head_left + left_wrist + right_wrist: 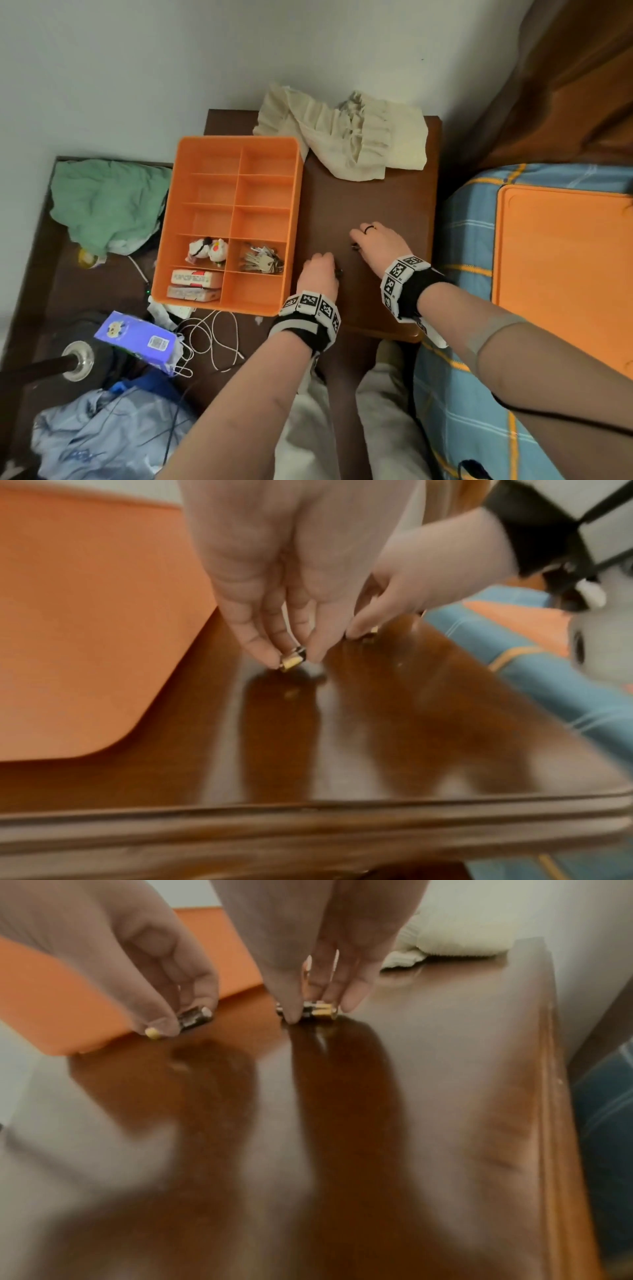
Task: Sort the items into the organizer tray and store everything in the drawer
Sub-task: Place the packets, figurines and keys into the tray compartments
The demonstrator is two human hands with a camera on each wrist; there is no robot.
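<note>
The left hand (pixel 270 569) points its fingers down and pinches a small battery (pixel 291 662), a black and gold cylinder, between thumb and fingertips, just above the glossy brown nightstand top (pixel 376 192). The right hand (pixel 308 947) pinches a second battery (pixel 320 1011) the same way, touching the wood near the middle of the top. The orange plastic organizer tray (pixel 298 192) stands along the left edge, with 10 rectangular compartments; metal keys (pixel 262 259), 2 small plush toys (pixel 207 251) and 2 tissue packs (pixel 195 284) lie in its near compartments. A wrinkled cream cloth (pixel 346 137) lies at the far edge.
</note>
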